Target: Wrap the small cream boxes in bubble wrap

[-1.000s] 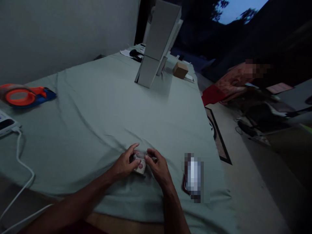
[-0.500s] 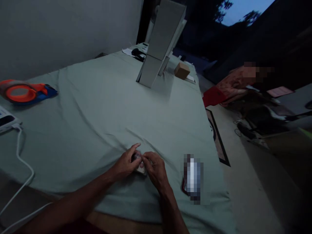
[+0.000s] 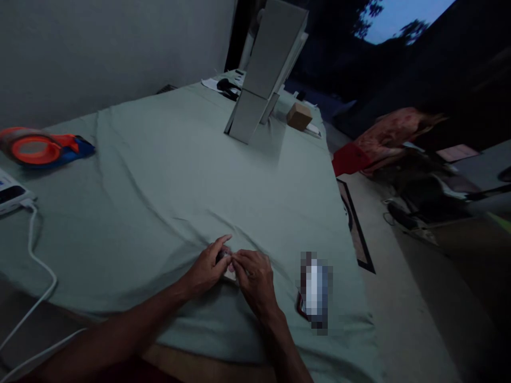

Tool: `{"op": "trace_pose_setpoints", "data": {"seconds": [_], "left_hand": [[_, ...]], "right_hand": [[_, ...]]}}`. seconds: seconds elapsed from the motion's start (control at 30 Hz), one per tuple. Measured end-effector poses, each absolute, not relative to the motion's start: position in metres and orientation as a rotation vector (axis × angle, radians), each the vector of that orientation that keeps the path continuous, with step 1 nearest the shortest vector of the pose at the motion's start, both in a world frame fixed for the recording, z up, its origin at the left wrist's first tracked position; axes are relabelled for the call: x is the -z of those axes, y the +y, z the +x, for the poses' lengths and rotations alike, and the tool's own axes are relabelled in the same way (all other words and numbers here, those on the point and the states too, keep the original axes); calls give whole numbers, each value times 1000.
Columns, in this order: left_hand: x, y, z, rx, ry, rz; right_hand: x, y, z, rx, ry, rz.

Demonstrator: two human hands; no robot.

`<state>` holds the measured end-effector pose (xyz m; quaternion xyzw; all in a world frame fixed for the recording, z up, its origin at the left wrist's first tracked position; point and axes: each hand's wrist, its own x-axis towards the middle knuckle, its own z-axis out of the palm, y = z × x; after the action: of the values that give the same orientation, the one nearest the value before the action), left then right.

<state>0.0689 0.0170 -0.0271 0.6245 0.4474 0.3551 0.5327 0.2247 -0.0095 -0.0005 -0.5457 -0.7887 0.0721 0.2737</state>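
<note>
A small flat, pale object with pinkish patches and a dark part (image 3: 230, 275) lies on the green cloth near the table's front edge. My left hand (image 3: 207, 269) holds its left side, thumb across the top and index finger stretched forward. From the right, my right hand (image 3: 255, 274) reaches in with thumb and fingertips pinched together at the upper surface. What lies in that pinch is too small and dark to tell. Both hands cover much of the object, so its kind is unclear.
To the right is a blurred-out item with a dark red edge (image 3: 302, 307). An orange and blue tape dispenser (image 3: 35, 149) and a white device with a cable (image 3: 16, 194) lie left. Beyond stand a tall white box (image 3: 263, 69) and a brown box (image 3: 299, 116). A person (image 3: 393, 130) is at the right.
Both hands stay at the small object, with the right hand's fingers shifted very slightly. The view has moved a little; the person in the background has hardly moved.
</note>
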Motion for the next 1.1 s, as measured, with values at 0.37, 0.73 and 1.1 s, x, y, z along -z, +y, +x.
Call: {"op": "trace_pose_setpoints", "data": {"seconds": [0.37,0.73,1.1], "left_hand": [[42,6,74,-976,1096,1483],[35,7,70,-920,1101,1404],[33,8,68,-933,1099,1343]], "right_hand": [[10,-21,221,18,-2057,-1409],[16,-41,232,106,-2228,-1438],[19,-42,231,112,-2212,-1445]]}}
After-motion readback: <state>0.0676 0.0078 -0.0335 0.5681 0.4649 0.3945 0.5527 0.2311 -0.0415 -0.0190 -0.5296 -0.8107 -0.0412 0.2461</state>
